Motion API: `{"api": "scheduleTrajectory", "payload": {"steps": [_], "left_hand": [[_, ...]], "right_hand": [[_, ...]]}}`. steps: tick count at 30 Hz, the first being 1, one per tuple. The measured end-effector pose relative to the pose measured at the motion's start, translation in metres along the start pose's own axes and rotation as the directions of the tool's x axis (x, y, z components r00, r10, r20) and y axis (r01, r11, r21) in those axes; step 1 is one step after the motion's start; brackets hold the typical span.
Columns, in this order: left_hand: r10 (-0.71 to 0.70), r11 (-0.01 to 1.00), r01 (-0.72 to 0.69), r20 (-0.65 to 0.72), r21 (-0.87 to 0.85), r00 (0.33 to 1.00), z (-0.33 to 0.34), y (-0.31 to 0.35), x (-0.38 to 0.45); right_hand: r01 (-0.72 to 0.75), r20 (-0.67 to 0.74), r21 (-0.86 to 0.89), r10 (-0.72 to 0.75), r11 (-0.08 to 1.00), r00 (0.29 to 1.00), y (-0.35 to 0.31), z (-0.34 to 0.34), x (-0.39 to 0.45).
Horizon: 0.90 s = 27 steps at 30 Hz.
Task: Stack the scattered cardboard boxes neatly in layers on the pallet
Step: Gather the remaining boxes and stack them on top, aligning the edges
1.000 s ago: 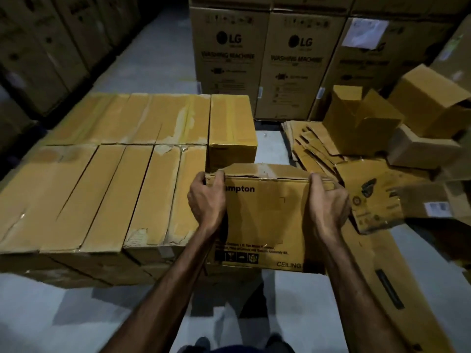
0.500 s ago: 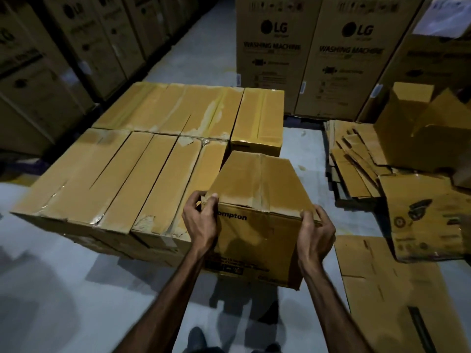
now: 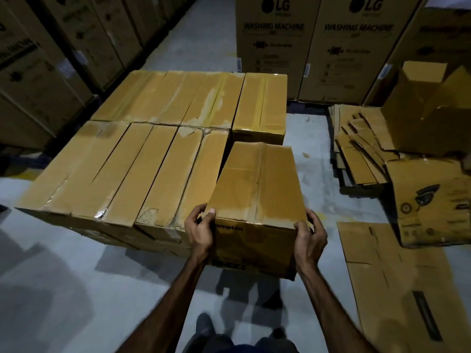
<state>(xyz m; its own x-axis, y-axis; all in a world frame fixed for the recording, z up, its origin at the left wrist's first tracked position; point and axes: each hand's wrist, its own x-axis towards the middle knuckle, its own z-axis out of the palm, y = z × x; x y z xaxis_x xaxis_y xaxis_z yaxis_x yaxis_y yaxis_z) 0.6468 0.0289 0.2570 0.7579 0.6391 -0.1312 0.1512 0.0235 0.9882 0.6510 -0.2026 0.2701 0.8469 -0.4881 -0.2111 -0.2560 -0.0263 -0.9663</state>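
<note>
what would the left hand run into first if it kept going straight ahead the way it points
Probably the near end of the stacked boxes: the left hand, gripping the held box, points along their right flank. Depth is unclear, so it might slide past.

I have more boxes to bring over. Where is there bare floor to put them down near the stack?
Bare grey floor lies left of the arms, below the stacked boxes, and between the held box and the flattened cardboard. The right side is crowded with flat sheets and open cartons.

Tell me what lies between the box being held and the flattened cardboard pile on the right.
Only bare grey floor separates the held box from the flattened cardboard pile, head view.
</note>
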Motion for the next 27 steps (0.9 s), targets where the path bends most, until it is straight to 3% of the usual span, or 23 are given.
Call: {"api": "scheduleTrajectory", "payload": {"steps": [5,14,27], "left_hand": [[-0.103,0.995,0.103,0.018,-0.02,0.995,-0.016,-0.038,-0.006],[-0.192,0.974,0.187,0.032,0.128,0.981,-0.022,-0.07,-0.007],[-0.239,0.875,0.131,0.181,0.467,0.954,-0.032,-0.114,0.004]], "right_hand": [[-0.03,0.025,0.016,0.029,0.999,0.999,0.023,0.0,0.0],[-0.114,0.089,-0.032,0.116,0.993,0.989,0.062,0.002,0.011],[-0.31,0.276,-0.115,0.33,0.944,0.903,0.106,0.01,0.018]]}}
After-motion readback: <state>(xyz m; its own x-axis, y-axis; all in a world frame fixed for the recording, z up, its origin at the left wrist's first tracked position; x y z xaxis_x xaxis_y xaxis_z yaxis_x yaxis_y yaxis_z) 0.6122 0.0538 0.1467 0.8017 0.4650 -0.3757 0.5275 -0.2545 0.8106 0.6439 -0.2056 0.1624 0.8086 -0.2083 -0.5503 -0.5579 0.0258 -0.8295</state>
